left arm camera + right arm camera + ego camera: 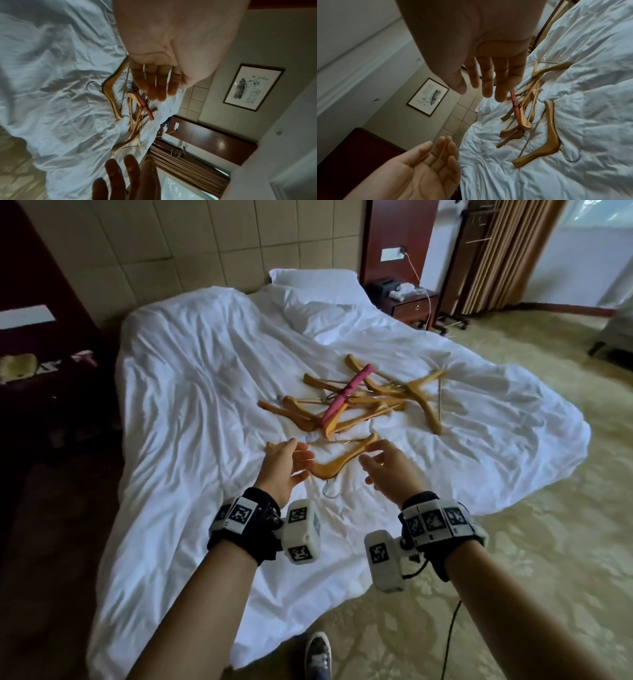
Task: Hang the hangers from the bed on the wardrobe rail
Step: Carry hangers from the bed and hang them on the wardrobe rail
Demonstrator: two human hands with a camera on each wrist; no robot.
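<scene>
Several wooden hangers [352, 402] lie in a heap on the white bed [191, 378], with one pink hanger [346, 395] across the top. Nearest me lies a single wooden hanger [337, 462] [111, 94] [546, 140], its metal hook [330, 491] pointing toward me. My left hand [291, 463] [154, 88] hovers above its left arm, fingers relaxed and holding nothing. My right hand [380, 463] [486, 86] hovers above its right arm, also empty with loose fingers. The wardrobe rail is out of sight.
A dark nightstand [407, 299] stands right of the pillows [315, 285], with a rolling rack [459, 265] and curtains [507, 251] beyond. Dark furniture [44, 344] lines the left side. Patterned carpet [531, 542] lies right of the bed; my shoe [317, 652] is at the bed's foot.
</scene>
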